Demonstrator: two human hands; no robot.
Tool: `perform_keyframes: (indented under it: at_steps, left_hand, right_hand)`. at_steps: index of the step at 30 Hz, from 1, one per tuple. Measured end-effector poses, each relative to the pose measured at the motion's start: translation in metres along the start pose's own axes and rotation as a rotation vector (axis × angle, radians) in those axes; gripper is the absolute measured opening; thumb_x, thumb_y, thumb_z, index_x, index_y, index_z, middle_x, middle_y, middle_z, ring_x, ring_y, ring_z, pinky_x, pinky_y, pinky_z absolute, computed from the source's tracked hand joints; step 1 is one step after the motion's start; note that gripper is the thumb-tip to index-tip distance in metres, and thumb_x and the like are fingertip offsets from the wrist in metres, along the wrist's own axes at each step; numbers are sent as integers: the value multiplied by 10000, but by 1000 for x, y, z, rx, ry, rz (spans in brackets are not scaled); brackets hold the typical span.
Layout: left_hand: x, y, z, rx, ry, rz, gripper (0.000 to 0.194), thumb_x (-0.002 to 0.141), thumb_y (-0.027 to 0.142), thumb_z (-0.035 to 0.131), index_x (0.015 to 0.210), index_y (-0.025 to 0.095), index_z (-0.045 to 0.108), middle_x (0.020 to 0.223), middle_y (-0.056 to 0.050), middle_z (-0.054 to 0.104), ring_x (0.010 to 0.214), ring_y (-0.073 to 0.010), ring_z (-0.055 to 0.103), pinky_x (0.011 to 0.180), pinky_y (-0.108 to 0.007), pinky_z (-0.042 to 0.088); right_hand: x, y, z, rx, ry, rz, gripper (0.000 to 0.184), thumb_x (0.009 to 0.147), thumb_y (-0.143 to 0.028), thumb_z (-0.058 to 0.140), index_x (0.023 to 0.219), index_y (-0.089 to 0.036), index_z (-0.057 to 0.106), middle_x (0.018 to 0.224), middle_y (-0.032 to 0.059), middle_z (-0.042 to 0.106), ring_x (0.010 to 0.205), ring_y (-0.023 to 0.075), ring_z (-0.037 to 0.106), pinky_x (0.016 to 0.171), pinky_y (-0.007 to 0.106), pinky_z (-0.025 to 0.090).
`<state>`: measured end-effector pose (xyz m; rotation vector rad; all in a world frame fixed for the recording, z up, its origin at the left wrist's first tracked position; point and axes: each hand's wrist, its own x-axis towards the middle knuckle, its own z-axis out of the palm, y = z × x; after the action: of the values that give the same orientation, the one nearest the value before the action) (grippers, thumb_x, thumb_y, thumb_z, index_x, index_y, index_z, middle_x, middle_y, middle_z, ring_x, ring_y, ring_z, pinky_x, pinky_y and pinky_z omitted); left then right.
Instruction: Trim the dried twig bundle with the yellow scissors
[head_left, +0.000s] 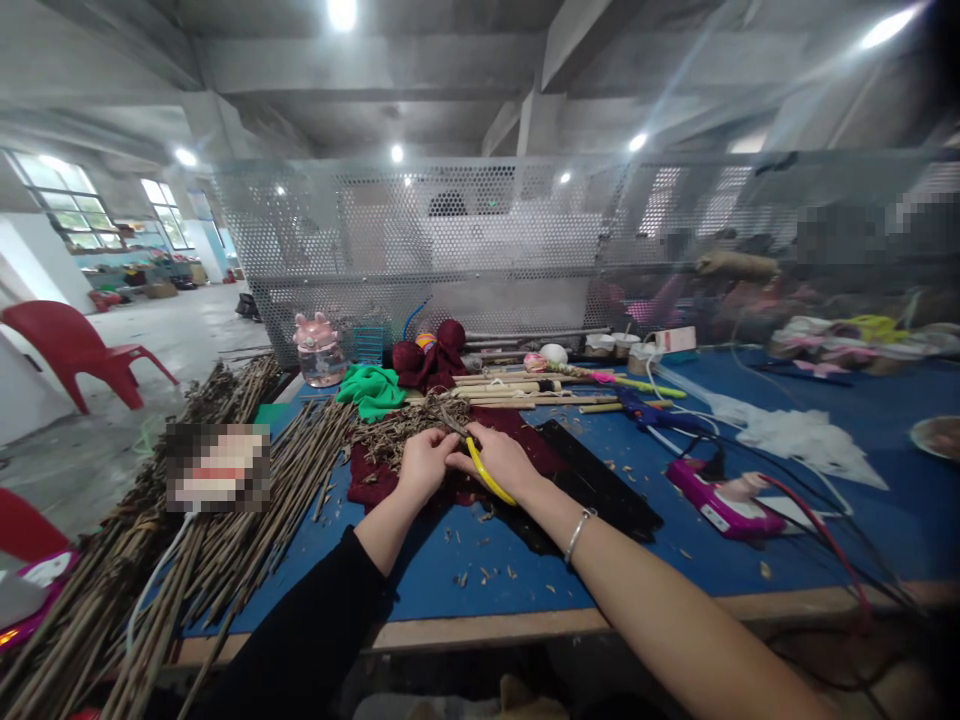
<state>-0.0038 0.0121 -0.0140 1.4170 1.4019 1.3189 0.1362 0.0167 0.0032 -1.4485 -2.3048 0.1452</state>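
My right hand (504,462) is closed on a cutting tool with yellow handles (484,468), most likely pruning shears; its dark blades point away from me. Close beside it, my left hand (421,466) has its fingers pinched together near the blades. Whatever it holds is too small or hidden to make out. Both hands rest over a dark red cloth (369,486), just in front of a heap of short dry twig pieces (390,432). Long brown sticks (259,515) lie in a bundle to the left of my left hand.
A black mat (600,480) lies right of the hands on the blue table (495,575), with scattered bits around. Farther right are a purple power strip (724,505), cables and a blue glue gun (656,412). A perforated metal screen (375,230) closes the back.
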Motion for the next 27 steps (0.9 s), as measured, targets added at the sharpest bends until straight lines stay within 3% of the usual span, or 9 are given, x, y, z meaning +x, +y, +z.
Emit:
perform_keyframes:
  at_steps: [4,15,27]
  left_hand:
    - [-2,2,-1,68,-13,-21,311,716,362,545,498,142,512,421,50,422,405,-54,313,413,-194,235]
    - [0,-7,2,-4,-65,-121,292,715,375,536,531,149,532,448,25,491,391,-72,411,407,-193,303]
    - [-2,10,-8,112,11,44,263,712,358,546,569,143,592,486,3,576,440,-86,457,437,-190,311]
  right_hand:
    - [0,1,-1,-47,-45,26,519,729,-665,462,1002,-230,541,869,69,655,829,224,611,612,248,356]
    - [3,7,3,-98,-121,56,595,720,-745,336,834,-219,589,779,82,659,757,225,627,576,244,369]
    - [0,1,-13,-108,-145,23,554,699,-703,454,985,-236,535,863,65,660,833,245,619,618,267,373]
